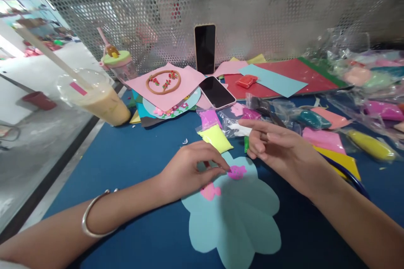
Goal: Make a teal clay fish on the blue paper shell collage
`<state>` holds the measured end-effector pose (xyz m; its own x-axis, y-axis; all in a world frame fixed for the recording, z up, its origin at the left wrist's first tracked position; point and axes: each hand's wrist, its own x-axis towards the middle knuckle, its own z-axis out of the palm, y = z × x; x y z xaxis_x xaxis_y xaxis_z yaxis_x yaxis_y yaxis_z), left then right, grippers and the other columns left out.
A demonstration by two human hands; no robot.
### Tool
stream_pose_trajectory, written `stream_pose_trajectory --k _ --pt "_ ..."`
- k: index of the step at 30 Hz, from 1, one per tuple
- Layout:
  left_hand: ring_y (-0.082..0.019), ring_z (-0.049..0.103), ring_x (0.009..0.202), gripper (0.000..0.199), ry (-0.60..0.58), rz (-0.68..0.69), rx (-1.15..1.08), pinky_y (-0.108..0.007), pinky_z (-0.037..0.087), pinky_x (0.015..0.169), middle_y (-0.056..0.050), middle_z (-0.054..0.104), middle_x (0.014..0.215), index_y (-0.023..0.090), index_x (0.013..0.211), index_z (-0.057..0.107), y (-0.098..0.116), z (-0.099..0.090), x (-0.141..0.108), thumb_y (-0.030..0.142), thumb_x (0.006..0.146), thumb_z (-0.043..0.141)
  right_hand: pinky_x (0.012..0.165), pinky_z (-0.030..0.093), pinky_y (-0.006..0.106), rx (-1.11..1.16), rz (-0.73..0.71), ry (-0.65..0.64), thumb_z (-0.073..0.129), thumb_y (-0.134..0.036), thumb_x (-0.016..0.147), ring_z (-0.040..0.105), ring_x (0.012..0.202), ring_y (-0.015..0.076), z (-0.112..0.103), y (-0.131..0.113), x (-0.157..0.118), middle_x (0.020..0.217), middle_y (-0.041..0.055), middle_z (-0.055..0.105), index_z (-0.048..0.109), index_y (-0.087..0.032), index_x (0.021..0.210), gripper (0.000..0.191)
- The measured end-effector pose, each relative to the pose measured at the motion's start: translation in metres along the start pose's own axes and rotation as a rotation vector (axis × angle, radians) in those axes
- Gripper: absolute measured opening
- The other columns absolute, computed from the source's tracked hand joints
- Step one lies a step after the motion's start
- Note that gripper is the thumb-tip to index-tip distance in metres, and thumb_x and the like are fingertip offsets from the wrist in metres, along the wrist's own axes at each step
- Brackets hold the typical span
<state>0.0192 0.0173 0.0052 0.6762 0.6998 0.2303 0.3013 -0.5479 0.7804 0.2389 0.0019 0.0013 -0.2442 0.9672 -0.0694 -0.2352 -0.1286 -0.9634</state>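
A light blue scalloped paper (235,222), shaped like a flower, lies on the dark blue table. Two flat clay shapes sit on its upper part: a pink fish-like one (208,192) and a purple one (237,172) with small dots. My left hand (192,168) rests over the paper's edge, thumb and forefinger pinched at the left end of the purple shape; whatever is between the tips is too small to make out. Above the paper's right side hovers my right hand (277,147), forefinger stretched, other fingers loosely bent, holding nothing visible.
Clay packets, including a yellow one (217,138), lie behind the paper, with more bags (372,109) on the right. Two phones (205,48) and decorated pink paper (167,101) are at the back. A drink cup (104,103) stands at the left edge.
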Motion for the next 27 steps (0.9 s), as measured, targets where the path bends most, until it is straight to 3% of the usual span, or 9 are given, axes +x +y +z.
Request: stream_pose_trajectory --k 11,27 --pt "-0.014 0.063 0.072 0.007 0.023 -0.06 -0.021 -0.024 0.052 0.064 -0.003 0.071 0.077 0.018 0.079 0.07 0.002 0.0044 0.0005 0.013 0.079 0.065 0.059 0.043 0.029 0.013 0.014 -0.044 0.048 -0.024 0.083 0.044 0.06 0.0147 0.0009 -0.0001 -0.0002 0.066 0.0012 0.048 0.066 -0.029 0.113 0.036" --pt "-0.013 0.063 0.078 0.007 -0.002 0.062 0.045 -0.027 0.049 0.079 -0.001 0.073 0.081 0.019 0.08 0.07 -0.0021 0.0048 0.0009 0.015 0.081 0.066 0.063 0.041 0.026 0.061 0.064 -0.047 0.045 -0.019 0.086 0.043 0.063 0.0126 0.0044 -0.0043 -0.0026 0.067 -0.0009 0.046 0.065 -0.027 0.111 0.034"
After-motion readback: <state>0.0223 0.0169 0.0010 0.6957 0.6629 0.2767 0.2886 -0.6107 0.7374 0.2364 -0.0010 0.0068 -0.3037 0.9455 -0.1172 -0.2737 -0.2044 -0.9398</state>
